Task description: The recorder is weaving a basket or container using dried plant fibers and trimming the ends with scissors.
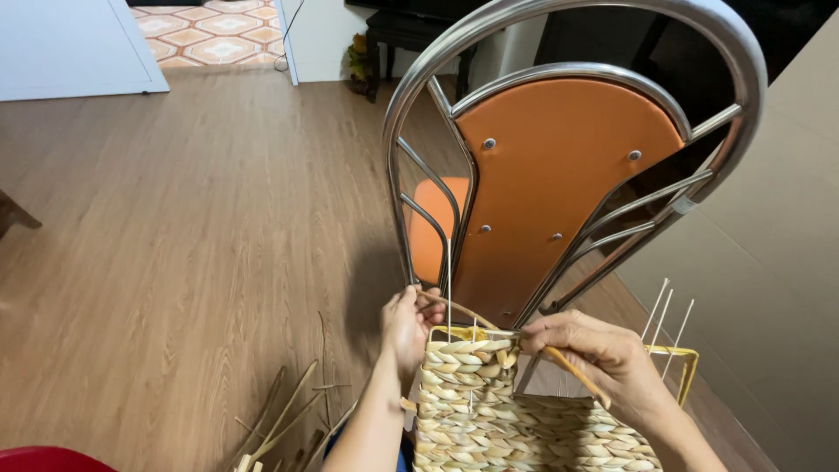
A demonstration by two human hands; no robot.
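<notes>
A half-woven basket (pixel 489 411) of pale braided straw sits low in the head view, with thin white upright rods and a yellow wire frame at its rim. My left hand (pixel 404 325) grips the basket's far left corner and pinches one end of a tan straw strand (pixel 559 358). My right hand (pixel 603 354) holds the same strand at the rim, pulled across the top edge. The strand runs between both hands.
A metal chair (pixel 568 175) with an orange backrest stands right behind the basket. Loose straw strips (pixel 288 419) lie on the wooden floor at lower left. A red object (pixel 44 459) shows at the bottom left corner. A beige wall rises on the right.
</notes>
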